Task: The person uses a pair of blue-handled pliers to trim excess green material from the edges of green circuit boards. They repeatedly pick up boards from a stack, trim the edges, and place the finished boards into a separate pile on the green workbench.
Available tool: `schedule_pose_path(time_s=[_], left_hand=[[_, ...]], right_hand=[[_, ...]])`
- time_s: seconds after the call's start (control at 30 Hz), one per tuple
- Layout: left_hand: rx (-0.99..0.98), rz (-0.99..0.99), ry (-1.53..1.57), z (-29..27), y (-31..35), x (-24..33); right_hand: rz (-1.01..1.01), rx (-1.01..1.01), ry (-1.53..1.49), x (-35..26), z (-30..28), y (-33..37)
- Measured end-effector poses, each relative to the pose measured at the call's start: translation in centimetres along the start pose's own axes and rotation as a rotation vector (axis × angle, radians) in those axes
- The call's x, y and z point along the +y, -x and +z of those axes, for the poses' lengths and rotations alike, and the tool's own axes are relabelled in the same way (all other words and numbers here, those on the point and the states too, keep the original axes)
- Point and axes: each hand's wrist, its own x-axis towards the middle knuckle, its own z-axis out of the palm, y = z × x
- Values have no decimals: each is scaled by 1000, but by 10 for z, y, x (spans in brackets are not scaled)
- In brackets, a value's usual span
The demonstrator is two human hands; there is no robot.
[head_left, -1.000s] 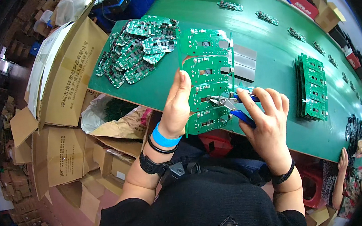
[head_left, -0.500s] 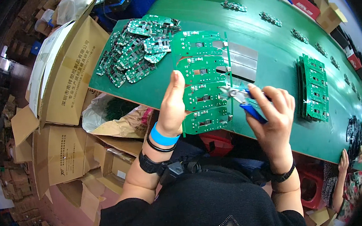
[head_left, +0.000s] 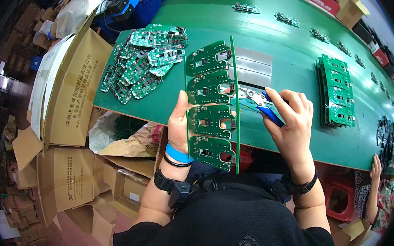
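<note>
A green circuit board panel (head_left: 204, 113), made of several small boards joined between side strips, stands tilted above the table's front edge. My left hand (head_left: 178, 127) is closed on its left edge, thumb up along the strip; the other fingers are hidden behind it. In my right hand (head_left: 294, 123) are side cutters (head_left: 270, 115) with blue handles. Their jaws point at the panel's right strip, close to its middle; whether they touch it I cannot tell. Behind the panel, a grey flat plate (head_left: 254, 67) lies on the green table (head_left: 215, 14).
Loose boards are heaped (head_left: 145, 57) at the table's left end. A stack of panels (head_left: 338, 91) stands to the right, with small board piles (head_left: 286, 19) along the far side. Cardboard boxes (head_left: 72, 87) stand at left. Another person's hand (head_left: 376, 167) rests at the right edge.
The panel has tilted, its right strip swinging up toward me, and has shifted a little left and down. The cutters' jaws have moved off the panel's inner part. My view has shifted slightly.
</note>
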Motion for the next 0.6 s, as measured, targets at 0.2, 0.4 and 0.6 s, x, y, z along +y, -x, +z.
schedule_pose_path(time_s=[0.2,0.4,0.6], left_hand=[[65,62,-97,23,-10,2],[353,149,-474,34,-17,7],[381,205,-548,41,-25,8]], right_hand=[[56,61,-57,7,-5,4],[-110,-122,-72,-11,-31,8],[-154,-243,-8,-24,-28,10]])
